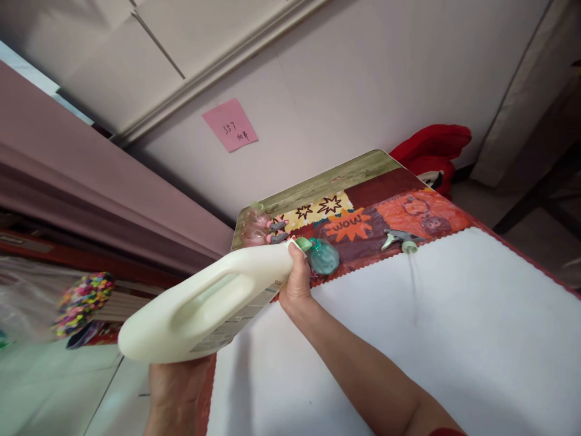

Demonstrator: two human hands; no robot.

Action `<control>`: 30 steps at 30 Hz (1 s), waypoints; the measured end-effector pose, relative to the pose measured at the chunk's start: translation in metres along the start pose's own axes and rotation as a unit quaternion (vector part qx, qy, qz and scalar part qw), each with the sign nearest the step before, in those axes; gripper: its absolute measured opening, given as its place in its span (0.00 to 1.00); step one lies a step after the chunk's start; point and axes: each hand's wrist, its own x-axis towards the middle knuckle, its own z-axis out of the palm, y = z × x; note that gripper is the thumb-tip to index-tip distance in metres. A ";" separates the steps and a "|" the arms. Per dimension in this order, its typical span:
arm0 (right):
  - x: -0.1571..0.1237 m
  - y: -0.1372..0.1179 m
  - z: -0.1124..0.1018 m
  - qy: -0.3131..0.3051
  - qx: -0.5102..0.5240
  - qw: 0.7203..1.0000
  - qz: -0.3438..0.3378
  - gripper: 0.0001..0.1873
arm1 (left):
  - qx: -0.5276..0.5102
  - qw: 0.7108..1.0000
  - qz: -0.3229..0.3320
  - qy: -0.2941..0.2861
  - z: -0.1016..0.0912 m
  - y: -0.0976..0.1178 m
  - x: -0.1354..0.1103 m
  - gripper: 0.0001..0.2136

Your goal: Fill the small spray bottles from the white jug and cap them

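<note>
My left hand [175, 384] props up the base of a large cream plastic jug [206, 303], which lies tipped on its side with its moulded handle facing me. My right hand [297, 281] is closed around the jug's neck, right at the spout. The spout points at the mouth of a small round teal bottle [323, 255] on the table. A grey-green spray trigger head [402, 240] with its dip tube lies loose on the cloth to the right.
A white cloth [431, 339] covers most of the table over a red patterned cover [399, 212]. Two pinkish spray bottles [258, 229] stand at the far left corner. A pink note [230, 125] hangs on the wall. A red object [431, 148] sits behind the table.
</note>
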 end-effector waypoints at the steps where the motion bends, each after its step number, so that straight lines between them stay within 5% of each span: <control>1: 0.000 0.000 0.000 -0.002 -0.001 1.000 0.000 0.23 | 0.001 1.000 0.001 -0.002 -0.001 0.000 0.000 0.24; 9: -0.002 -0.002 0.001 0.007 -0.001 1.000 -0.001 0.21 | 0.014 1.000 0.003 -0.014 -0.001 0.001 0.002 0.31; 19: -0.002 -0.002 0.001 0.008 0.000 1.000 0.002 0.23 | 0.003 1.000 0.002 -0.007 -0.005 -0.001 0.003 0.20; 30: -0.001 -0.001 0.001 0.020 0.005 1.000 0.006 0.23 | -0.007 1.000 0.003 0.000 0.001 0.001 -0.002 0.22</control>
